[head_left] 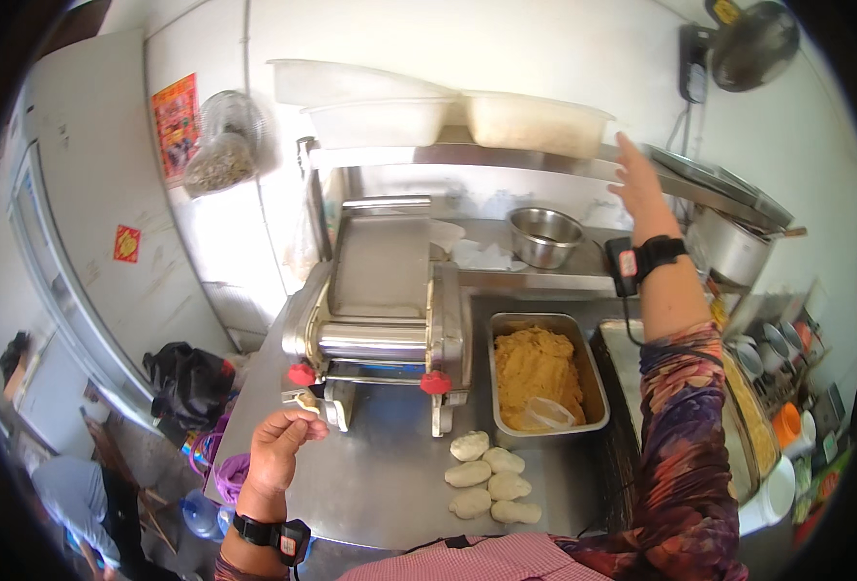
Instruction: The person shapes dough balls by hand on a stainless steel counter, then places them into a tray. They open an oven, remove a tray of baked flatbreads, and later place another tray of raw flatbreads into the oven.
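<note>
My left hand point(283, 443) is closed just below the left front foot of a steel roller machine point(374, 341) with red knobs; whatever its fingers may hold is unclear. My right hand point(639, 189) is raised open by the edge of a steel shelf point(544, 163), fingers spread. A steel tray of yellow paste point(530, 373), with a translucent plastic scoop point(547, 414) in it, stands right of the machine. Several pale dough pieces point(470, 444) lie in two columns on the steel worktop point(370, 484).
Plastic tubs point(535, 121) sit on the upper shelf, a steel bowl point(544, 250) below. A pot point(728, 250) and a long tray point(617, 351) stand right. A black bag point(179, 385) is left of the worktop, and another person point(80, 494) bends at lower left.
</note>
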`<move>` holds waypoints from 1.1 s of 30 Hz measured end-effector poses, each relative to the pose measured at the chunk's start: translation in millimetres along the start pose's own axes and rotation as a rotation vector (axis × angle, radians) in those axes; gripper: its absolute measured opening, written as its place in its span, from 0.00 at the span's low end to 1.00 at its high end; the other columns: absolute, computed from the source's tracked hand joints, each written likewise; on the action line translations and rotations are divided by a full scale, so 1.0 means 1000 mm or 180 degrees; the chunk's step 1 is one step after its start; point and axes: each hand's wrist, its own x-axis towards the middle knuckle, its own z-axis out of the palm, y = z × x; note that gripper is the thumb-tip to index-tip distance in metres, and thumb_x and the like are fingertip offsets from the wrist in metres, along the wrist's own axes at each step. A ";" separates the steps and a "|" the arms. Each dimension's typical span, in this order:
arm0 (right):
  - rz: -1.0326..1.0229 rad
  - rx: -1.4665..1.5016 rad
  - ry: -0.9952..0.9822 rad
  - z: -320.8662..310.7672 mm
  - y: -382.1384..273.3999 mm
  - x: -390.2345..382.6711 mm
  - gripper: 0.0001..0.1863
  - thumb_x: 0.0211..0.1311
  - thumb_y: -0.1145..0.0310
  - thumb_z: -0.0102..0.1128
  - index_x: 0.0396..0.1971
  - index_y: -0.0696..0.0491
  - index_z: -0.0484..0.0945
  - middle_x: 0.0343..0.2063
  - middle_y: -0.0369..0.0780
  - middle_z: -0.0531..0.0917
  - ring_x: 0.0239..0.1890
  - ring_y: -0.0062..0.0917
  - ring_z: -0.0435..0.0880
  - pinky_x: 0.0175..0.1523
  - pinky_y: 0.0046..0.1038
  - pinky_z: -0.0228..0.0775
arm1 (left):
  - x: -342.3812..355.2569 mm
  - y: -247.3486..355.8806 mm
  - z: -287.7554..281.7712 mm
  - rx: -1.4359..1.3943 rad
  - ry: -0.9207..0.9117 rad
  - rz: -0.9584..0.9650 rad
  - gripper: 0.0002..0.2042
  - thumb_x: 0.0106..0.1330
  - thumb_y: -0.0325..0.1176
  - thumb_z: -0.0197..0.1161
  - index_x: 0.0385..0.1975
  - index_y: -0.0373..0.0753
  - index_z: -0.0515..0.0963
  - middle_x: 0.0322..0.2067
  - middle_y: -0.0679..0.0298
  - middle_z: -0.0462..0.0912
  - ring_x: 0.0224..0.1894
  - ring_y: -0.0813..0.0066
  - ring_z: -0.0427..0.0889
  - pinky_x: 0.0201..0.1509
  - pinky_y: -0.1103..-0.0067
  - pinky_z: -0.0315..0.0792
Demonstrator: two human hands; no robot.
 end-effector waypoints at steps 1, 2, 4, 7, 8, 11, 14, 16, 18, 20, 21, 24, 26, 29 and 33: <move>0.0074 0.0043 0.0085 0.005 -0.007 0.011 0.48 0.49 0.41 0.61 0.65 0.51 0.54 0.65 0.46 0.54 0.67 0.45 0.49 0.62 0.55 0.48 | -0.007 0.000 0.001 0.0040 0.0079 -0.0033 0.07 0.66 0.24 0.51 0.37 0.32 0.77 0.32 0.58 0.82 0.36 0.69 0.81 0.46 0.75 0.74; 0.0146 0.0114 0.0151 0.011 -0.014 0.021 0.50 0.49 0.39 0.60 0.66 0.52 0.52 0.65 0.48 0.53 0.67 0.47 0.47 0.62 0.57 0.45 | -0.014 0.000 0.001 0.0079 0.0158 -0.0068 0.07 0.66 0.24 0.51 0.37 0.31 0.77 0.32 0.58 0.82 0.36 0.69 0.81 0.46 0.75 0.74; 0.0287 0.0268 0.0109 0.020 -0.023 0.037 0.51 0.50 0.37 0.58 0.66 0.53 0.50 0.65 0.50 0.51 0.67 0.50 0.47 0.62 0.60 0.42 | -0.027 0.002 0.001 0.0166 0.0312 -0.0097 0.07 0.66 0.24 0.51 0.38 0.31 0.77 0.32 0.57 0.82 0.36 0.68 0.81 0.46 0.74 0.74; 0.0471 0.0385 -0.0277 0.027 -0.031 0.051 0.50 0.52 0.36 0.54 0.64 0.58 0.53 0.65 0.51 0.52 0.65 0.53 0.51 0.61 0.65 0.38 | -0.040 0.007 0.004 0.0265 0.0508 -0.0109 0.07 0.66 0.24 0.51 0.38 0.31 0.76 0.32 0.57 0.82 0.37 0.67 0.81 0.46 0.74 0.74; 0.0556 0.0344 -0.0280 0.028 -0.032 0.054 0.49 0.52 0.35 0.54 0.63 0.57 0.54 0.65 0.50 0.53 0.65 0.52 0.52 0.60 0.66 0.38 | -0.043 0.009 0.006 0.0264 0.0545 -0.0122 0.07 0.66 0.24 0.52 0.38 0.31 0.76 0.32 0.57 0.82 0.37 0.67 0.81 0.46 0.74 0.74; 0.0790 0.0280 -0.0280 0.028 -0.035 0.059 0.46 0.51 0.35 0.54 0.62 0.54 0.59 0.64 0.47 0.56 0.62 0.51 0.57 0.59 0.67 0.37 | -0.046 0.014 0.017 0.0299 0.0559 -0.0104 0.07 0.65 0.24 0.51 0.38 0.31 0.75 0.33 0.56 0.81 0.37 0.67 0.81 0.46 0.74 0.74; 0.0846 0.0373 0.0027 0.032 -0.034 0.065 0.40 0.52 0.38 0.54 0.58 0.50 0.63 0.60 0.44 0.64 0.58 0.50 0.64 0.57 0.68 0.40 | -0.041 0.016 0.035 0.0333 0.0351 -0.0054 0.07 0.65 0.24 0.51 0.38 0.31 0.75 0.34 0.56 0.81 0.38 0.67 0.81 0.46 0.74 0.74; 0.1044 0.0396 0.0179 0.036 -0.029 0.067 0.34 0.52 0.42 0.54 0.54 0.48 0.68 0.54 0.42 0.72 0.53 0.46 0.71 0.53 0.67 0.48 | -0.034 0.016 0.049 0.0356 0.0131 -0.0048 0.07 0.66 0.24 0.51 0.38 0.31 0.75 0.34 0.57 0.81 0.39 0.67 0.81 0.47 0.74 0.74; 0.0796 0.0597 -0.0233 0.036 -0.023 0.065 0.22 0.54 0.48 0.52 0.45 0.45 0.73 0.40 0.38 0.80 0.40 0.36 0.80 0.41 0.54 0.64 | -0.024 0.015 0.064 0.0347 -0.0140 0.0012 0.07 0.66 0.24 0.51 0.39 0.31 0.76 0.35 0.57 0.81 0.39 0.68 0.81 0.48 0.75 0.74; 0.0516 0.0841 -0.0211 0.034 -0.017 0.055 0.18 0.55 0.50 0.50 0.41 0.44 0.74 0.34 0.36 0.81 0.34 0.32 0.81 0.34 0.46 0.68 | -0.011 0.014 0.079 0.0321 -0.0414 -0.0133 0.09 0.67 0.25 0.52 0.43 0.30 0.75 0.37 0.58 0.81 0.41 0.72 0.80 0.49 0.78 0.73; 0.0077 0.0358 -0.0352 0.031 -0.015 0.046 0.17 0.56 0.54 0.49 0.42 0.45 0.73 0.35 0.37 0.80 0.34 0.31 0.81 0.33 0.42 0.69 | -0.003 0.013 0.087 0.0342 -0.0505 -0.0173 0.09 0.67 0.25 0.52 0.43 0.30 0.75 0.37 0.59 0.81 0.41 0.72 0.80 0.49 0.78 0.73; -0.0894 -0.0834 -0.0390 0.024 -0.018 0.014 0.14 0.58 0.66 0.46 0.44 0.47 0.71 0.36 0.38 0.79 0.33 0.30 0.80 0.29 0.32 0.70 | 0.020 0.016 0.107 0.0328 -0.0810 -0.0170 0.10 0.66 0.25 0.53 0.45 0.31 0.74 0.40 0.59 0.80 0.44 0.73 0.79 0.50 0.78 0.72; -0.1379 -0.1234 -0.0425 0.025 -0.024 -0.009 0.15 0.59 0.74 0.42 0.46 0.49 0.69 0.37 0.39 0.78 0.32 0.27 0.79 0.25 0.26 0.68 | 0.036 0.017 0.120 0.0252 -0.0962 -0.0164 0.12 0.66 0.26 0.54 0.48 0.31 0.72 0.42 0.59 0.79 0.46 0.73 0.77 0.52 0.78 0.71; -0.1045 -0.0672 -0.0490 0.014 -0.034 -0.040 0.17 0.57 0.77 0.40 0.48 0.51 0.67 0.39 0.40 0.78 0.31 0.26 0.79 0.21 0.21 0.63 | 0.062 0.015 0.143 0.0041 -0.1245 -0.0192 0.20 0.65 0.31 0.56 0.56 0.32 0.65 0.51 0.58 0.72 0.52 0.71 0.74 0.54 0.77 0.69; 0.0452 0.0867 -0.0337 -0.009 -0.049 -0.053 0.22 0.52 0.64 0.50 0.48 0.55 0.68 0.39 0.42 0.78 0.35 0.31 0.80 0.28 0.33 0.68 | 0.109 0.014 0.183 -0.0504 -0.1315 -0.0144 0.31 0.66 0.47 0.53 0.63 0.35 0.57 0.60 0.52 0.63 0.60 0.61 0.66 0.61 0.68 0.63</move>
